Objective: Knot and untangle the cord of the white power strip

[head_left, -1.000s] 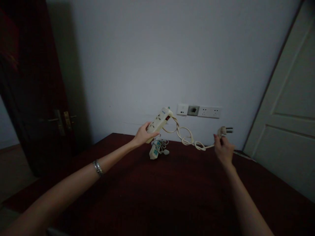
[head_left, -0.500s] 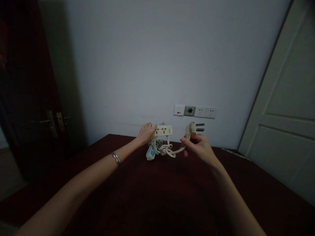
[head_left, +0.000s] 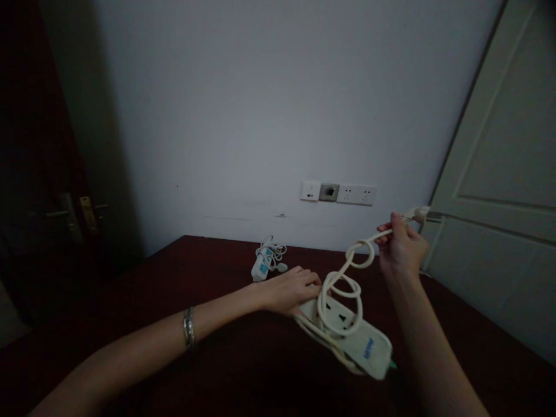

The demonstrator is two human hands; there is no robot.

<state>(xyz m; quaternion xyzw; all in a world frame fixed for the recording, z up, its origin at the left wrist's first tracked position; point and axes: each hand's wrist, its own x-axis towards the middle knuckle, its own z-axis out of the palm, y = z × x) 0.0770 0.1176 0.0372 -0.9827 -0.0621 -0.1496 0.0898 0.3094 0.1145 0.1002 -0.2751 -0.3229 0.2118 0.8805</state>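
Observation:
My left hand (head_left: 295, 289) is closed on the far left end of a white power strip (head_left: 369, 350), which slants down to the right above the dark red table. Loops of its thick white cord (head_left: 347, 331) lie over the sockets and rise towards my right hand (head_left: 402, 246). That hand is closed round the cord just below the plug (head_left: 419, 214), whose prongs point right. Further back on the table lies a second, smaller power strip (head_left: 262, 265) with blue markings, its thin cord bundled around it.
The dark red table (head_left: 217, 347) meets a pale wall. Low on that wall is a row of sockets (head_left: 356, 194), with a grey port (head_left: 329, 192) among them. A white panelled door (head_left: 499, 231) stands at the right; a dark door with a metal handle (head_left: 69, 214) is at the left.
Both hands have brought the white power strip and its plug nearer and to the right. The cord is now stretched up in loops, and the smaller strip stays behind, apart from it.

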